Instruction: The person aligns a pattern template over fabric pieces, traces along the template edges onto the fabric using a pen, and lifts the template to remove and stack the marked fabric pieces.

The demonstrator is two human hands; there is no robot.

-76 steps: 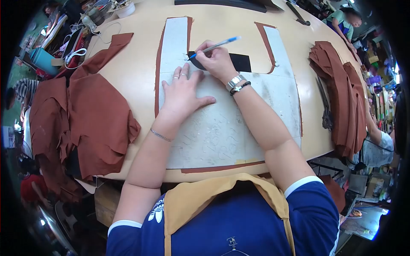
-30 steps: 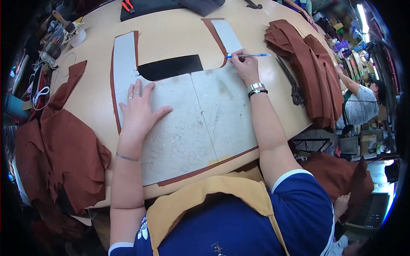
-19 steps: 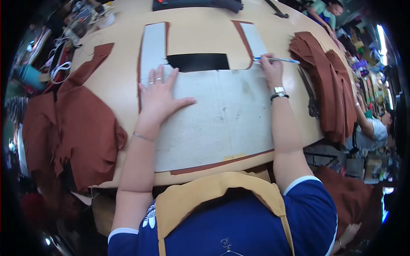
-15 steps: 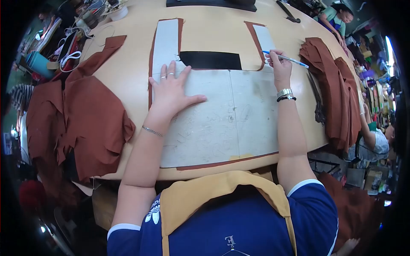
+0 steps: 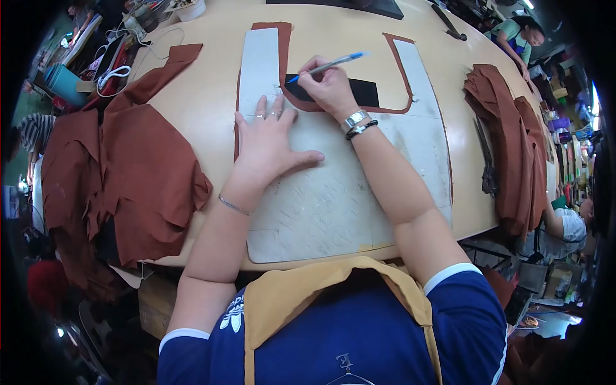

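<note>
My left hand lies flat with spread fingers on the left part of a pale grey U-shaped template. Under the template is reddish-brown fabric, which shows as a strip along the notch and at several edges. A blue-tipped pen is held in my right hand, its tip close to the notch's lower left corner. Behind that hand a black piece lies inside the notch.
Crumpled brown fabric covers the left side of the table. Folded brown fabric lies at the right, beside dark scissors. A dark tool sits at the back right. Another person is beyond the far right edge.
My right hand with the pen has moved left, from the notch's right side to its left corner. The template has slid toward me, baring more brown fabric along the notch and covering the strip at the near edge.
</note>
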